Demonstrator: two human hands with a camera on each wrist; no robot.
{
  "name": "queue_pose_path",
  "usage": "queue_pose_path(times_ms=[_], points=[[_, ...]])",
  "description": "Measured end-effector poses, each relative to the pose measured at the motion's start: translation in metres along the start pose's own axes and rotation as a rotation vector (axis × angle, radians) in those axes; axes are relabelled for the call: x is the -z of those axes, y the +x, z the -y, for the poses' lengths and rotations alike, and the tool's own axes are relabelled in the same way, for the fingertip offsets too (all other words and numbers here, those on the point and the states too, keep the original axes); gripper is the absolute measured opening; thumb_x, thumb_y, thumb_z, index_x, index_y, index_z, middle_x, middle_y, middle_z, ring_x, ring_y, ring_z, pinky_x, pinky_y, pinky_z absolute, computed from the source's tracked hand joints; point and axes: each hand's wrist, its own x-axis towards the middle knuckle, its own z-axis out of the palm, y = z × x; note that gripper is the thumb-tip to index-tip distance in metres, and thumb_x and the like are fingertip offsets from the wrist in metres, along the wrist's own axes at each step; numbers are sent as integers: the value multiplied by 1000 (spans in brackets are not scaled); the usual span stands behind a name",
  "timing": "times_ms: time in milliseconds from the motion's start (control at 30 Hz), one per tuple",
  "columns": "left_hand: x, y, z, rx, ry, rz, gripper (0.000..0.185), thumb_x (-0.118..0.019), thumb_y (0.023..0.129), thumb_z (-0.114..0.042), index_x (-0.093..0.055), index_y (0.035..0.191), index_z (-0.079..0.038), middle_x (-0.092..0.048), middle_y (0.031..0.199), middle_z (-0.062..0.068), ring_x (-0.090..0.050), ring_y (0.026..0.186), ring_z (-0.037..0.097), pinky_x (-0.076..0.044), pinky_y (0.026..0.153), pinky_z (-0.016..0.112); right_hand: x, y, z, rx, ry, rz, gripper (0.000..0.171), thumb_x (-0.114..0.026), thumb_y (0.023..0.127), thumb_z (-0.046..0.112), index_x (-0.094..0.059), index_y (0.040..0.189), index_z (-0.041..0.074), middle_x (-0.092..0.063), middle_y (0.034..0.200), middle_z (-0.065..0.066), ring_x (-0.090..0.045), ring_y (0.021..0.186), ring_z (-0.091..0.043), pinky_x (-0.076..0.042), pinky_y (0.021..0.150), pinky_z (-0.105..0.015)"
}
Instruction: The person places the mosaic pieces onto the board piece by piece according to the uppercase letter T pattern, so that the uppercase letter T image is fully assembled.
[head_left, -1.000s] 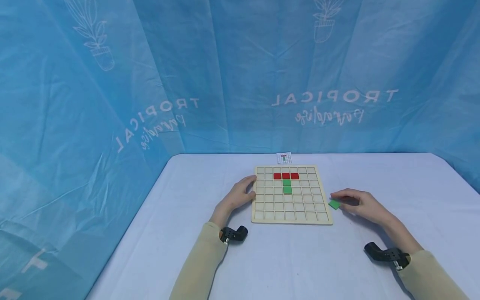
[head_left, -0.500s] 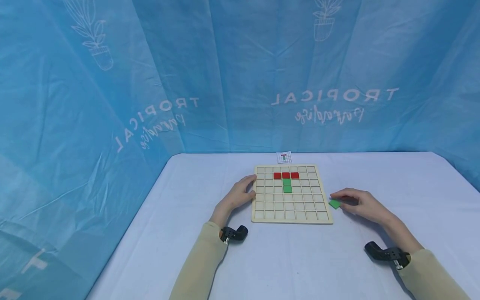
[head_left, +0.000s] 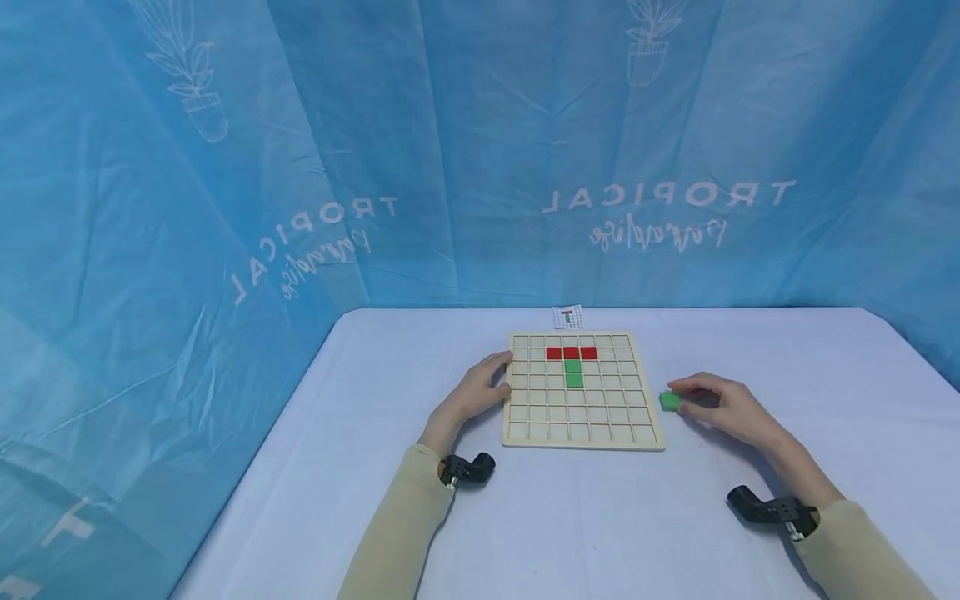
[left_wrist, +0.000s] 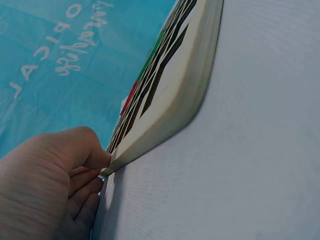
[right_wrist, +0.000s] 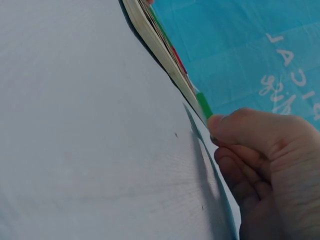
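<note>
- Green tile sits pinched in the fingertips of the right hand, raised a little off the white worktop, just beside the right edge of the wooden grid board.
- From the right wrist view the same tile shows edge-on against the thumb tip, with the other fingers curled under.
- Left hand rests against the board's left edge, its fingers curled round that edge; the left wrist view shows the thumb on top of the rim and fingers tucked below it.
- On the board three red tiles fill a row near the far side, and two green tiles run down from the middle red one, each in its own cell.
- A small pattern card lies on the worktop just behind the board's far edge.
- Blue printed sheeting hangs behind and to the left of the worktop.
</note>
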Motion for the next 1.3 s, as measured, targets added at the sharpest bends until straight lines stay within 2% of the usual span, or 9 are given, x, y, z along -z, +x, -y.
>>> queue_pose_path(times_ms=[100,233,333,600,833,1067,1300], points=[[3,2,0,-4,0,-7,64,-54,85,-13,-34,145,-3,-35,148,10,-28,138,23,-23,113,33,4,4,3,4,-2,-40,33,-70,85,18,-65,116,6,-65,112,-9,-58,100,-18,-46,82,-16],[6,5,0,0,5,-15,64,-54,85,-12,-34,145,-4,-35,148,10,-27,138,22,-23,113,32,9,10,6,9,6,-72,34,-70,86,19,-65,117,5,-64,113,-9,-55,98,-5,-44,83,-10],[6,5,0,-1,1,-12,64,-54,85,-12,-34,145,-4,-35,148,10,-27,138,22,-23,113,32,14,11,9,9,7,-92,35,-68,88,20,-64,118,5,-64,114,-10,-52,98,2,-44,84,-10],[1,-2,0,5,-9,7,64,-54,85,-13,-34,145,-4,-35,148,10,-27,138,22,-23,113,32,18,17,22,18,20,-144,37,-69,87,20,-63,120,5,-63,116,-10,-56,102,-16,-49,88,-26],[-1,-4,0,0,-11,-4,63,-53,85,-12,-35,145,-3,-35,148,11,-27,138,23,-23,113,33,9,40,43,38,70,-99,37,-69,87,20,-63,119,3,-62,116,-12,-56,104,-27,-46,90,-52],[-2,-3,0,3,-12,-1,63,-54,86,-13,-34,145,-4,-35,148,10,-28,138,23,-23,113,34,-6,52,58,73,145,-54,37,-69,87,18,-63,119,2,-62,116,-12,-56,104,-28,-47,90,-52],[-1,-3,-1,-4,-20,-5,63,-54,86,-12,-34,145,-3,-35,148,10,-28,138,23,-23,113,34,-18,60,69,55,172,-8,38,-69,87,17,-62,121,2,-60,119,-14,-56,107,-31,-45,94,-53]])
